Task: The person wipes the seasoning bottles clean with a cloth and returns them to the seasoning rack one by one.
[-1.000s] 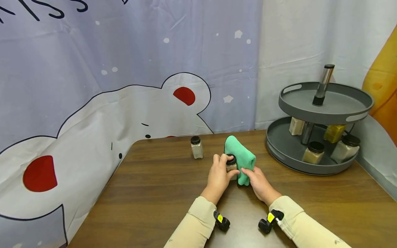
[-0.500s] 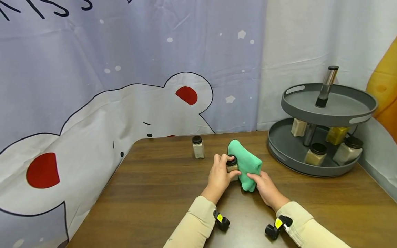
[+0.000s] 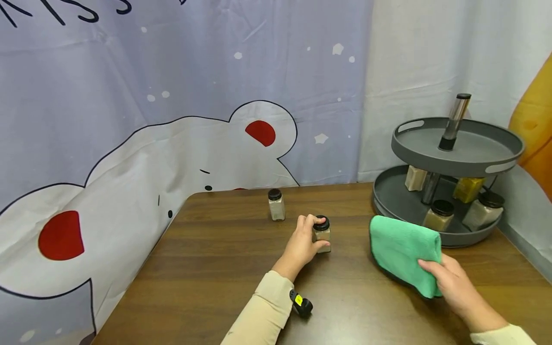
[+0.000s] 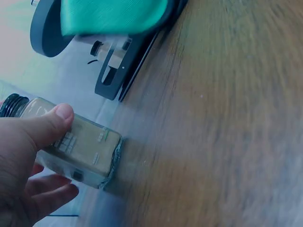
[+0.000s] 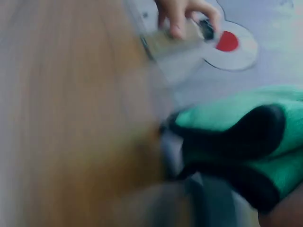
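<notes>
My left hand (image 3: pixel 297 248) grips a square glass spice jar (image 3: pixel 324 235) with a black lid, upright on the wooden table. In the left wrist view the thumb presses the face of the jar (image 4: pixel 87 142), which holds pale beige contents and bears a printed label. To the right, my right hand (image 3: pixel 457 287) holds a folded green cloth (image 3: pixel 403 249) by its near right edge, apart from the jar. The cloth overlaps the front of the rack's lower tray in the head view. Blurred in the right wrist view, the cloth (image 5: pixel 213 116) shows a dark edge.
Another black-lidded jar (image 3: pixel 277 210) stands toward the table's back edge. At the back right is a grey two-tier round rack (image 3: pixel 478 146) with a central post; several jars (image 3: pixel 439 216) sit on its lower tray. A printed curtain (image 3: pixel 194 72) hangs behind the table.
My right hand has drawn the green cloth off the jar and carried it to the right, toward the rack. The left hand still grips the jar in the same place.
</notes>
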Available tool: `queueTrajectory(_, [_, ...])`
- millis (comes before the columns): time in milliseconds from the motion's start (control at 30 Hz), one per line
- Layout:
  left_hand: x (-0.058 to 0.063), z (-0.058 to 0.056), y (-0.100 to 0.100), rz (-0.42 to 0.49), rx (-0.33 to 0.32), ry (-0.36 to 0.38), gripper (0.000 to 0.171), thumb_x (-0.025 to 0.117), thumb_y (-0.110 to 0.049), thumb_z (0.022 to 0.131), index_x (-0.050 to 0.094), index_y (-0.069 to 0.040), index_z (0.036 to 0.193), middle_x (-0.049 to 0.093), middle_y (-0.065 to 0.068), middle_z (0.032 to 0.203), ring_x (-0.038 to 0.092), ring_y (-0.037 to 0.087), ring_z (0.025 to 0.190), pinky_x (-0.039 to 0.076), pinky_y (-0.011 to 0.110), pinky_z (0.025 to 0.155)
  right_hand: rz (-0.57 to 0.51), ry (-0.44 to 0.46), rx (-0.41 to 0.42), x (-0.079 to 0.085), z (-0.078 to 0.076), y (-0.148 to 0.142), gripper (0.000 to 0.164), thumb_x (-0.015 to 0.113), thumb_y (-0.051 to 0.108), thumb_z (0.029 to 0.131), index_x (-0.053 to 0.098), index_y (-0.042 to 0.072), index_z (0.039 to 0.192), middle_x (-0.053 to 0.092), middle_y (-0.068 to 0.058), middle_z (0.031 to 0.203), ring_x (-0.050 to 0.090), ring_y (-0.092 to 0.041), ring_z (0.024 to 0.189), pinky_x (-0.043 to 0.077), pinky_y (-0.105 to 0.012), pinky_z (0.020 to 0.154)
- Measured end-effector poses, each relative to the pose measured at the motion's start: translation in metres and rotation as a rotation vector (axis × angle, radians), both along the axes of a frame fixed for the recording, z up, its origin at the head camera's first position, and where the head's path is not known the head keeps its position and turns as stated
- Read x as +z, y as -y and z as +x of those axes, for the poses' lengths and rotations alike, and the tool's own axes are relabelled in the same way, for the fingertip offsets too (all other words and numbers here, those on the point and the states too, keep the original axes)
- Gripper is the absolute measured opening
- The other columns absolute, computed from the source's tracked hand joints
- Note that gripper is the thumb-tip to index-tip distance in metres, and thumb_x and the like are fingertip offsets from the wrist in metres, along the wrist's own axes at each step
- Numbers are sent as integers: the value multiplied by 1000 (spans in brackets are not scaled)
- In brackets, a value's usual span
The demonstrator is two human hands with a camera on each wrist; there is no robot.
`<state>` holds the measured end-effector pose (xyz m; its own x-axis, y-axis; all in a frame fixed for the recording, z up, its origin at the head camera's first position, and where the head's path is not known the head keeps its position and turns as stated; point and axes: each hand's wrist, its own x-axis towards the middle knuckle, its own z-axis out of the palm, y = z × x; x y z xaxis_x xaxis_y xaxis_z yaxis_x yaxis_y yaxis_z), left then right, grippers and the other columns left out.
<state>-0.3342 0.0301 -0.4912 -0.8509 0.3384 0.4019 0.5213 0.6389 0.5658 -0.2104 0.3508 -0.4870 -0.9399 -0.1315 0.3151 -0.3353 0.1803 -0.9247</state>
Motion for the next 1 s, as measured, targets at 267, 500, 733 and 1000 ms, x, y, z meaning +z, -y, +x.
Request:
queueTrajectory(267, [-3, -1, 7, -1, -29, 56, 63, 81, -16, 88, 44, -24, 138, 43, 12, 125, 58, 19, 93, 51, 30, 80, 1015, -266, -144, 12, 36, -29, 67, 69, 2, 88, 48, 14, 151, 45, -16, 154, 34, -25, 147, 8, -17, 118])
queueTrajectory(500, [-6, -1, 15, 39, -110, 101, 69, 78, -11, 90, 41, -32, 144, 41, 11, 126, 63, 27, 109, 54, 30, 85, 1132, 116, 141, 19, 29, -3, 74, 71, 47, 90, 52, 0, 144, 31, -37, 153, 29, -61, 137, 30, -75, 100])
queueTrajectory(733, [-10, -8, 27, 192, -204, 134, 80, 80, -12, 86, 33, -30, 149, 40, 11, 127, 57, 22, 107, 52, 34, 90, 951, -75, 77, 68, -20, 59, 66, 68, 41, 96, 47, 11, 150, 41, -27, 152, 45, -50, 133, 42, -65, 99])
queueTrajectory(1000, [-15, -19, 49, 523, -155, 118, 70, 67, 2, 88, 30, -12, 146, 44, 28, 122, 59, 39, 110, 51, 49, 95, 661, -190, 162, 63, -98, 120, 72, 80, 16, 87, 42, 17, 149, 52, -16, 147, 54, -45, 128, 45, -59, 101])
